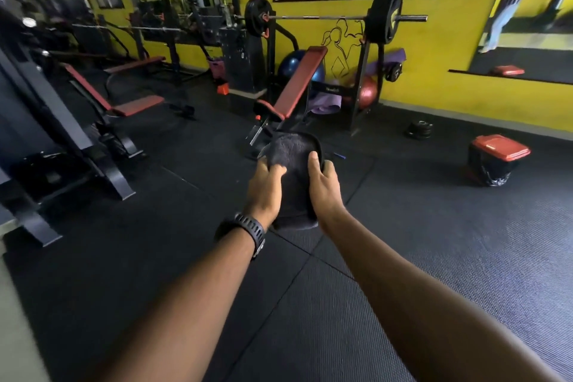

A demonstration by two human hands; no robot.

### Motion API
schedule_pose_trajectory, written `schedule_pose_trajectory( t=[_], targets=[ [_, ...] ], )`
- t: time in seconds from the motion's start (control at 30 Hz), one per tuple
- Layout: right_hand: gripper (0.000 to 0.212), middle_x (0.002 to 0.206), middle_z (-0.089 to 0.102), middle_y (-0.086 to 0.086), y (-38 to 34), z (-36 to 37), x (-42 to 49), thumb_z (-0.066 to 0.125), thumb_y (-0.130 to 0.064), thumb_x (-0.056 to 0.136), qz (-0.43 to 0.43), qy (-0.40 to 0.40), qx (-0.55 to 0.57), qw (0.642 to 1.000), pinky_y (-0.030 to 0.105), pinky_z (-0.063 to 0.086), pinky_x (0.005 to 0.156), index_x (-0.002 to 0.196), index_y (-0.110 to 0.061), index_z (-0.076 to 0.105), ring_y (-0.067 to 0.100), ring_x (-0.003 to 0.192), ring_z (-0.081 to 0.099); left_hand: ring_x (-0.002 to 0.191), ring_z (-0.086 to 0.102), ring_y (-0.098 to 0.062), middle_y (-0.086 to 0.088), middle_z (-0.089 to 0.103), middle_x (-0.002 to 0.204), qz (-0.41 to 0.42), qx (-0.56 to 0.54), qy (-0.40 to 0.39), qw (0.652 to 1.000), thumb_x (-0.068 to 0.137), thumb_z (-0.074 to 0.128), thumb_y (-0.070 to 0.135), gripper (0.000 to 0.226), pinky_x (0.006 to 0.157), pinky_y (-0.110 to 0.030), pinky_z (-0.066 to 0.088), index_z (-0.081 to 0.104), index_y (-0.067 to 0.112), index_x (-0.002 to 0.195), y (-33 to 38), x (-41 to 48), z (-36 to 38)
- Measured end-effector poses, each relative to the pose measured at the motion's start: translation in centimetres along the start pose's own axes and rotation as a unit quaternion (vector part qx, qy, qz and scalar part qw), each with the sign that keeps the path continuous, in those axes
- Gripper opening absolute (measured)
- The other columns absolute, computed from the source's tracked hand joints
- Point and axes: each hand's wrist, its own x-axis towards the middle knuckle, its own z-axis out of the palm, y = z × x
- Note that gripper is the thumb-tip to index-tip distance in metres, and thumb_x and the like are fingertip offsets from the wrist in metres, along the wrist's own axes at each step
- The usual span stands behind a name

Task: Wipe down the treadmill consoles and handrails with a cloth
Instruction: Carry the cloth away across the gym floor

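The cloth (pixel 290 152) is gripped by left hand (pixel 266 186) and right hand (pixel 324 184), apparently being readied; a treadmill console must be reached next.

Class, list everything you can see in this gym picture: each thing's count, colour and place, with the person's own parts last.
Cloth: one, dark grey, centre foreground, held.
Barbell: one, black plates, on rack.
Incline bench: one, red pads, centre, below barbell.
Exercise balls: two, blue and red, against yellow wall.
Bin: one, black, red lid, floor right.
Watch: one, black, left wrist.
Left hand: one, grips cloth.
Right hand: one, grips cloth.
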Motion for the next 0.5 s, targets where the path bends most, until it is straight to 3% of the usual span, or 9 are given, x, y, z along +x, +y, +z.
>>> schedule_pose_trajectory(
  t=[0.07,0.17,0.27,0.33,0.5],
  targets=[
    [0.054,0.104,0.063,0.001,1.0,1.4,6.1,0.043,-0.076,0.088,0.014,0.015,0.010,1.000,0.053,0.048,0.101,0.095,-0.023,0.051,0.024,0.101,0.061,0.096,0.059,-0.024,-0.009,0.064,0.109,-0.012,0.014,-0.018,1.000,0.078,0.051,0.035,0.035,0.081,-0.039,0.045,0.054,0.015,0.107,-1.2,5.7,2.0],
    [0.074,0.118,0.065,0.002,2.7,3.5,15.7,0.037,-0.089,0.068,0.043,0.029,0.003,0.999,0.052,0.046,0.103,0.106,-0.028,0.054,0.027,0.109,0.061,0.099,0.060,-0.029,-0.011,0.064,0.109,-0.018,0.044,-0.020,0.999,0.089,0.052,0.025,0.027,0.084,-0.040,0.047,0.054,0.012,0.113,-3.3,15.2,5.2],
    [0.066,0.112,0.068,-0.003,3.9,5.3,24.7,0.053,-0.081,0.064,0.057,0.013,0.024,0.998,0.048,0.049,0.103,0.103,-0.028,0.057,0.019,0.106,0.064,0.099,0.061,-0.030,-0.009,0.064,0.108,-0.034,0.080,-0.015,0.996,0.091,0.052,0.028,0.031,0.092,-0.044,0.050,0.055,0.016,0.120,-4.8,24.2,8.1],
    [0.058,0.109,0.069,-0.003,3.9,6.5,31.0,0.061,-0.073,0.067,0.059,0.001,0.031,0.998,0.048,0.052,0.101,0.102,-0.028,0.057,0.018,0.105,0.066,0.101,0.061,-0.029,-0.009,0.064,0.111,-0.038,0.084,-0.018,0.996,0.091,0.053,0.033,0.030,0.094,-0.047,0.050,0.055,0.018,0.118,-5.3,30.4,9.9],
    [0.036,0.111,0.068,-0.004,5.4,9.6,44.0,0.060,-0.054,0.093,0.066,0.006,0.015,0.998,0.047,0.049,0.104,0.114,-0.025,0.057,0.017,0.108,0.064,0.113,0.060,-0.030,-0.010,0.064,0.125,-0.040,0.120,-0.035,0.991,0.093,0.051,0.043,0.040,0.100,-0.046,0.048,0.052,0.023,0.128,-7.4,43.2,12.9]
  ],
)
